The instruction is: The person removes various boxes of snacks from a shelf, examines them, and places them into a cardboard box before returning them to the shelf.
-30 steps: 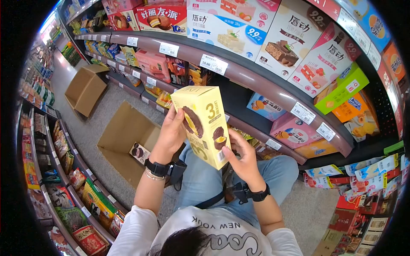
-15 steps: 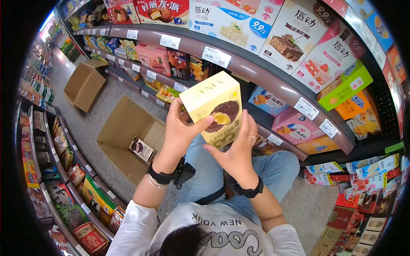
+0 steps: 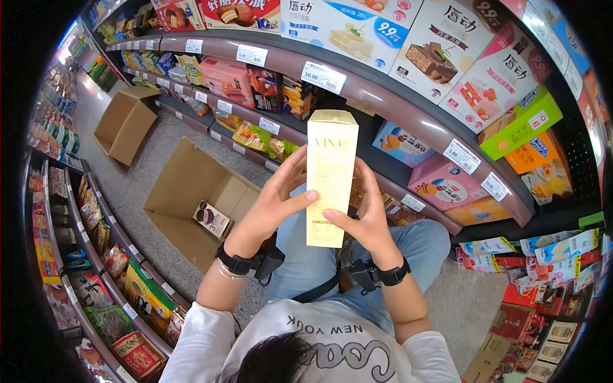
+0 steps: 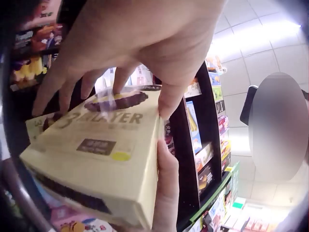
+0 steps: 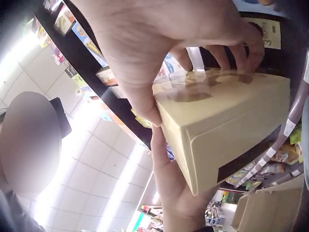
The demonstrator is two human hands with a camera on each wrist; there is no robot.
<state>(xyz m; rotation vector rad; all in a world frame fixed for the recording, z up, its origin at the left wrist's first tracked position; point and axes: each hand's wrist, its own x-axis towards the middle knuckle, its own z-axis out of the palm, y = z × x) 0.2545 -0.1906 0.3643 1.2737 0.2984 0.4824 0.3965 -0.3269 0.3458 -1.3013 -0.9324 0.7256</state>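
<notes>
A pale yellow snack carton (image 3: 329, 179) stands upright between both hands in the head view, one narrow printed side facing up at me. My left hand (image 3: 281, 201) grips its left edge, thumb on the near side and fingers behind. On the other edge my right hand (image 3: 367, 223) holds it the same way, its thumb lower down. The left wrist view shows a broad face of the carton (image 4: 106, 164) with a chocolate cake picture and "LAYER" lettering. From the right wrist, a plain end of the carton (image 5: 236, 130) shows, with fingers along its far side.
An open cardboard box (image 3: 172, 217) sits on the floor at left, with a small white carton (image 3: 211, 219) inside. Another cardboard box (image 3: 124, 124) lies farther back. Shelves of boxed snacks (image 3: 345, 32) rise in front; a low shelf of packets (image 3: 115, 268) runs along the left.
The carton has been turned between the hands, from its broad picture faces to a narrow side. The right hand's fingers, extended half a second ago, now wrap its right edge.
</notes>
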